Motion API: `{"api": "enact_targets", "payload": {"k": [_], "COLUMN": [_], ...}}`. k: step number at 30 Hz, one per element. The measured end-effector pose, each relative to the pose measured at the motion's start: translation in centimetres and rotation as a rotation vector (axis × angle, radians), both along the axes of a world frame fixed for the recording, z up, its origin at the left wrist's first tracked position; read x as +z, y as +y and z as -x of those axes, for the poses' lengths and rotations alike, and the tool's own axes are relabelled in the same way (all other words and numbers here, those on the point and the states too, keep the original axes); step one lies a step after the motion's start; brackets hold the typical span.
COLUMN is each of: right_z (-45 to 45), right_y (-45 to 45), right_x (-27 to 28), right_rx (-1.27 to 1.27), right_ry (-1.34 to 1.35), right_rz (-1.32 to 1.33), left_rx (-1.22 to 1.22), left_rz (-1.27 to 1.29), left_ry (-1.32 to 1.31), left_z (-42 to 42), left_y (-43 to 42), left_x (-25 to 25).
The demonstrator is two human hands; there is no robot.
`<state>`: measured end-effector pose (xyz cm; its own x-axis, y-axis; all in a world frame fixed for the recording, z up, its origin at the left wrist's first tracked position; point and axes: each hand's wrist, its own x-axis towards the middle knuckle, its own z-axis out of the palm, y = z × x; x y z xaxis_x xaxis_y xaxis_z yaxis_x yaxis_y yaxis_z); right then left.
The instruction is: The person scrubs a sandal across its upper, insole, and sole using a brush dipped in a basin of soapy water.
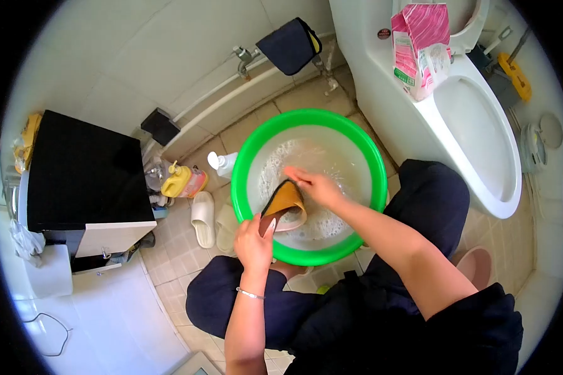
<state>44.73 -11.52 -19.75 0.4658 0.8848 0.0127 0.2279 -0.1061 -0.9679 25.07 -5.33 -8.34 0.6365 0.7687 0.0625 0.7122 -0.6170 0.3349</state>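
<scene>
A slipper [285, 199] with a tan upper and dark edging is tilted over a green-rimmed basin [374, 156] of cloudy, foamy water. My left hand [254, 242] is closed around the near end of the slipper, at the basin's near left rim. Just beyond the slipper's far edge, my right hand [316, 187] is above the water, slightly smeared by motion, its fingers stretched toward the left. Nothing shows in that hand, though its palm side is hidden. Streaks of water and bubbles surround it.
A white bottle [224, 164] and a yellow pump bottle [182, 181] stand left of the basin, near a pale slipper [203, 219]. A black-topped cabinet [84, 169] is farther left. On the right is a toilet [475, 137] with a pink-and-white packet [421, 47] on it.
</scene>
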Motion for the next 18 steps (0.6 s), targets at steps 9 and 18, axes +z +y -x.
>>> {"api": "enact_targets", "payload": {"k": [9, 18], "right_z": [-2.0, -3.7], "right_y": [0.3, -1.4], "right_x": [-1.3, -5.6], "right_rx": [0.010, -0.384], "right_ry": [-0.087, 0.305], "right_rz": [0.224, 0.327], "left_rx": [-0.021, 0.000], "left_rz": [-0.039, -0.062], "left_ry": [-0.029, 0.008], "left_z": [-0.3, -0.5], "left_y": [0.1, 0.3], "left_x": [-0.3, -0.2]}}
